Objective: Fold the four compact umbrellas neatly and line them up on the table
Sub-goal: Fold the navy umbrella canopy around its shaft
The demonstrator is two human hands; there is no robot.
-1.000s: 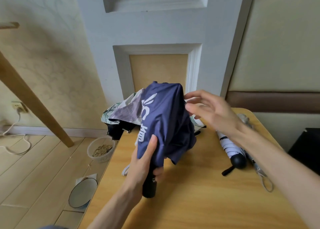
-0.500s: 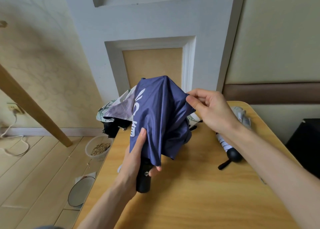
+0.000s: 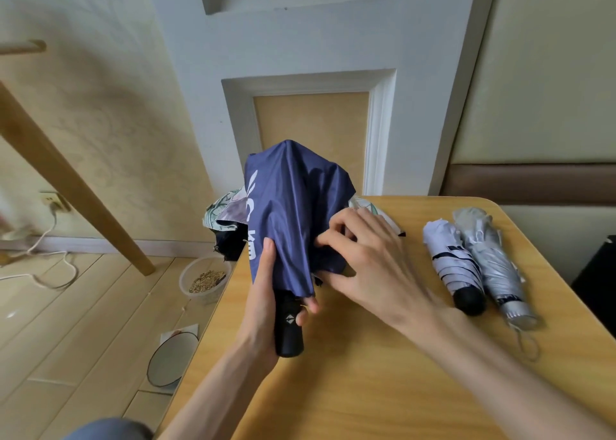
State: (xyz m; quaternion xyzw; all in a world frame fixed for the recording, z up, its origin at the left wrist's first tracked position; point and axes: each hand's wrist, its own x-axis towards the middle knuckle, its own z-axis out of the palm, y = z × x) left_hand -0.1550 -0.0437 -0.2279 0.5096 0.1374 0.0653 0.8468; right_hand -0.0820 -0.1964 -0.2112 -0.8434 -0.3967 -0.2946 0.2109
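We hold the navy umbrella [image 3: 293, 213] upright over the left part of the table [image 3: 333, 389], handle down, its canopy hanging loose and not yet rolled. It looks light to us; the cloth is thin and smooth with white print, likely slippery, and soft enough to slump wherever no rib backs it, while the hidden ribs we judge thin and easy to bend if twisted. The black handle [image 3: 288, 326] is a hard, matte, stubby cylinder and the sure place to grip, and our left hand [image 3: 263, 303] wraps it with the thumb stretched up against the cloth. Our right hand [image 3: 360, 253] has its fingers curled into the folds on the canopy's right side, pinching a pleat; we think cloth like this is best taken at a fold edge along a rib, not mid-panel where it slides. On the table's right the striped umbrella [image 3: 450, 259] and the silver umbrella [image 3: 496, 269] lie rolled side by side, touching, handles toward us. Behind the navy one a floral umbrella [image 3: 223, 211] sits crumpled at the table's far edge, partly hidden. On the floor to the left stands a clear bowl [image 3: 205, 279] of grain
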